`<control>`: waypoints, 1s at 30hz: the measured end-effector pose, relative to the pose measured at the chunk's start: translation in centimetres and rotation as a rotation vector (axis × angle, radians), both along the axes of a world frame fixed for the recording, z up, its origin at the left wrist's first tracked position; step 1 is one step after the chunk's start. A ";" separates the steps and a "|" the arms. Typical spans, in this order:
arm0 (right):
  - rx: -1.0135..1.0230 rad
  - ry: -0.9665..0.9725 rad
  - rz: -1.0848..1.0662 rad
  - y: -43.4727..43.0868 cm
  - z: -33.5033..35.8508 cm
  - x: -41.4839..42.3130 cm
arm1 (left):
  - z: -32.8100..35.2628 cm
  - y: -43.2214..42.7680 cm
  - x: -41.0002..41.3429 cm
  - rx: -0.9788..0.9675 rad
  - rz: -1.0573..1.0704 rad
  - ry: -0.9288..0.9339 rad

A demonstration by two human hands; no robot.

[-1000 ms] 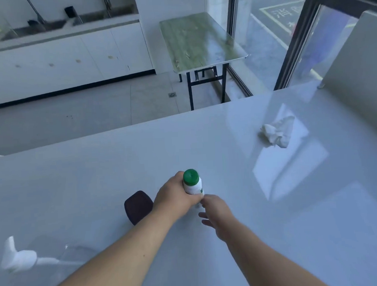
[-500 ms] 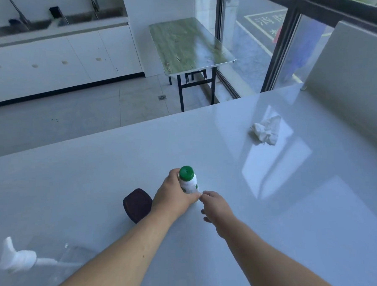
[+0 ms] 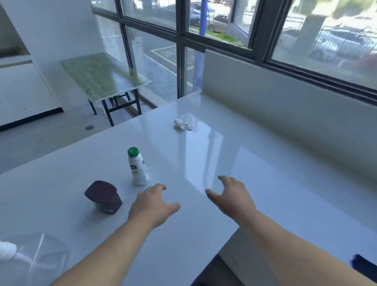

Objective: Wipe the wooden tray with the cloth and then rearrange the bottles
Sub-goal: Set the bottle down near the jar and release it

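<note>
A single head-worn wide-angle view looks forward and down across the white worktop (image 3: 205, 146) from its near edge, close above both outstretched forearms, facing the windows.

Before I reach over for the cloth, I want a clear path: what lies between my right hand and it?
Nothing: the head view shows only bare white counter between the right hand and the crumpled cloth.

Two bottles (image 3: 137, 166) (image 3: 21, 254), one cloth (image 3: 183, 123)

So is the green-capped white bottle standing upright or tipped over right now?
Upright. The white bottle stands on its base on the white table, green cap on top, both hands off it.
</note>
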State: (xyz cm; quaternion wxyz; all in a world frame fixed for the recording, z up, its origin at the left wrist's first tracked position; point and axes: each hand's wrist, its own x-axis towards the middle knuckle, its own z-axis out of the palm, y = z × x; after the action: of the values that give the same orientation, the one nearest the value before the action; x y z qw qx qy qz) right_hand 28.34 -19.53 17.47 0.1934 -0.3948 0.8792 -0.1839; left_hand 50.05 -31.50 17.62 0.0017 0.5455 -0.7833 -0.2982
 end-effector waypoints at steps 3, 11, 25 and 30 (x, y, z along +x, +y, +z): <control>0.045 0.042 -0.082 7.0 0.0 -2.4 | 0.3 4.4 -3.5 -0.036 -0.169 0.006; 0.072 0.067 -0.343 26.1 -1.0 -9.7 | -0.3 18.0 -16.0 0.005 -0.549 0.041; 0.252 -0.024 -0.291 49.9 -11.5 -22.0 | -9.5 40.7 -36.5 -0.027 -1.037 -0.179; 0.245 -0.020 -0.128 51.0 -14.6 -24.4 | -12.2 42.1 -39.4 -0.092 -1.123 -0.280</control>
State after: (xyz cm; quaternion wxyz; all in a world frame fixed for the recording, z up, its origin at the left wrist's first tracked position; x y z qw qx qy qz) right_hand 3.93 31.50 2.84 0.2368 -0.3094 0.9165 -0.0909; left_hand 10.67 10.55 5.41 -0.2369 0.0800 -0.9574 -0.1442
